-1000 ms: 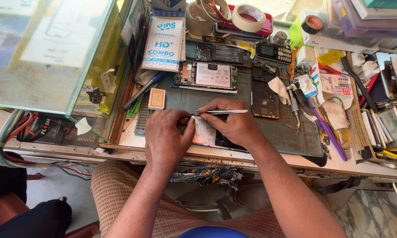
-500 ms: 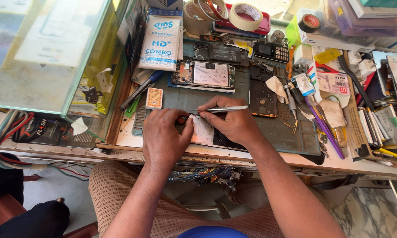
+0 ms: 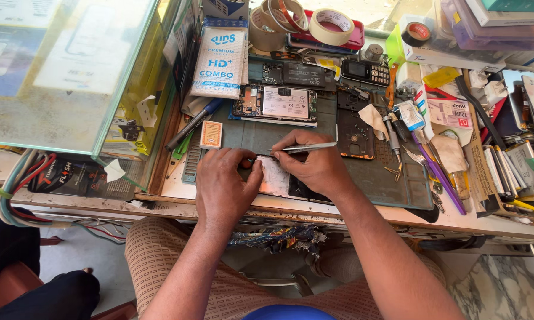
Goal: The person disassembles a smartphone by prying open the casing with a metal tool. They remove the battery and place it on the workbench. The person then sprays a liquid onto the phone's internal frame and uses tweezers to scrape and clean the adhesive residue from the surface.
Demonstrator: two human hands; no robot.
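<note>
At centre frame, on the grey work mat (image 3: 361, 178), lies an opened phone (image 3: 278, 181), partly covered by both hands. The left hand (image 3: 222, 186) rests on the phone's left end, fingers curled and pressed together, thumb and fingertips gripping its upper edge. The right hand (image 3: 314, 166) sits on the phone's right half and pinches metal tweezers (image 3: 305, 147) between thumb and forefinger; the tweezers lie nearly level, tip pointing left toward the left hand's fingertips. Whether the tip touches the phone cannot be told.

Above the hands, a second opened phone (image 3: 276, 104) lies on the mat with its battery showing. To its right lies a dark back cover (image 3: 356, 127). A small orange box (image 3: 210, 134) stands just left of the hands, with a pen (image 3: 193, 124) beside it. Upper centre holds tape rolls (image 3: 314, 24) and a keypad phone (image 3: 367, 72). A white flat package (image 3: 219, 62) leans at upper left, next to a glass case (image 3: 59, 71). Screwdrivers (image 3: 397, 139) and assorted tools crowd the right side.
</note>
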